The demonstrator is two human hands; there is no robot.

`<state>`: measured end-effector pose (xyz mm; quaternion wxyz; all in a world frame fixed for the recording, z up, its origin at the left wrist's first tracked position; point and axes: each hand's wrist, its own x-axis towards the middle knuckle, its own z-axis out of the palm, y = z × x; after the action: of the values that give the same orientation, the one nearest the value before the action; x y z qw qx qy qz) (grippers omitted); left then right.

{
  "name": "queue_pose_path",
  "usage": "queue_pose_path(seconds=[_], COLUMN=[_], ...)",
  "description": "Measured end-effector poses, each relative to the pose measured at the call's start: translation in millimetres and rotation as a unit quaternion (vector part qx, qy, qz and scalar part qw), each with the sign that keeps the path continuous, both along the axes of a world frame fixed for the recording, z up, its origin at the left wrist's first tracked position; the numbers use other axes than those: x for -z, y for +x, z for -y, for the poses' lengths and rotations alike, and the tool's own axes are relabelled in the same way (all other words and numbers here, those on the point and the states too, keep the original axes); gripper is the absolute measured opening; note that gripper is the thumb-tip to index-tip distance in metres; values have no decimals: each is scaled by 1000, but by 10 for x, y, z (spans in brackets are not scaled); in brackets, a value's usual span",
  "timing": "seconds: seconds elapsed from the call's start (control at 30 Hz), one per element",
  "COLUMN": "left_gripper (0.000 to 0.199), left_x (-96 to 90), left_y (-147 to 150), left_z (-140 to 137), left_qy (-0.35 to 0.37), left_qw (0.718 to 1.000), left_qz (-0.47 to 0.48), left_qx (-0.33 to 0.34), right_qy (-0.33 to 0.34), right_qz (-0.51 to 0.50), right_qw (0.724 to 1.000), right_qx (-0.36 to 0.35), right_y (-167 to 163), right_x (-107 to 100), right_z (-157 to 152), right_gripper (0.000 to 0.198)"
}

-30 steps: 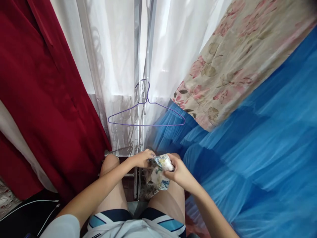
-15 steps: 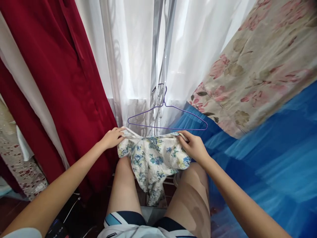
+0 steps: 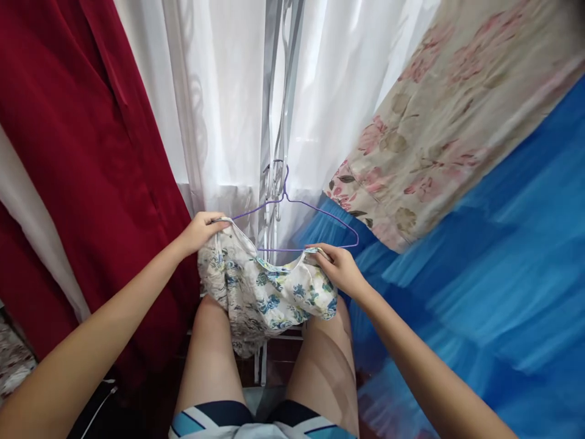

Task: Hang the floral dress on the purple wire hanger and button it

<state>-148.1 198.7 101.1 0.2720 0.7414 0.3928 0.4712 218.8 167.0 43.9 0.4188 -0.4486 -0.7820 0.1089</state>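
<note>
Watching remotely, I saw left hand [image 3: 204, 232] and right hand [image 3: 339, 268] pinch a white, blue-flowered cloth garment [image 3: 274, 299] by its edge — level tension seemed wisest.

Navy shorts [image 3: 225, 412], light-blue panels [image 3: 188, 424], white stripes [image 3: 208, 414]

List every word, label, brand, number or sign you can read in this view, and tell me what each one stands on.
None: no readable text anywhere in the view.
The flowered garment held by both hands shows only its flower print, the purple hanger shows no lettering, and the shorts show only coloured bands.
</note>
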Motion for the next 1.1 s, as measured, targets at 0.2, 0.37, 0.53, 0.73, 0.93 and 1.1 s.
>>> queue_pose_path(seconds=[0.2, 0.37, 0.53, 0.73, 0.93, 1.1], left_gripper=[30, 31, 31, 42, 43, 44], left_x=[-10, 37, 150, 189, 131, 269], left_y=[70, 153, 161, 356, 532, 555], left_z=[68, 99, 49, 135, 269, 245], left_qy=[-152, -203, -242, -217, -196, -193], left_qw=[973, 953, 920, 925, 936, 925], left_qz=[159, 203, 288, 268, 259, 319], left_qx=[71, 97, 107, 158, 135, 77], right_qy=[130, 63, 78, 58, -24, -30], right_qz=[-44, 81, 68, -27, 27, -77], right_qw=[965, 979, 982, 981, 997, 990], right_qx=[223, 176, 159, 181, 71, 112], right_y=[353, 469, 430, 506, 472, 423], right_x=[-123, -231, -227, -148, -150, -50], right_z=[-103, -500, -508, -644, -907, -954], right_gripper=[57, 46, 40, 75, 62, 91])
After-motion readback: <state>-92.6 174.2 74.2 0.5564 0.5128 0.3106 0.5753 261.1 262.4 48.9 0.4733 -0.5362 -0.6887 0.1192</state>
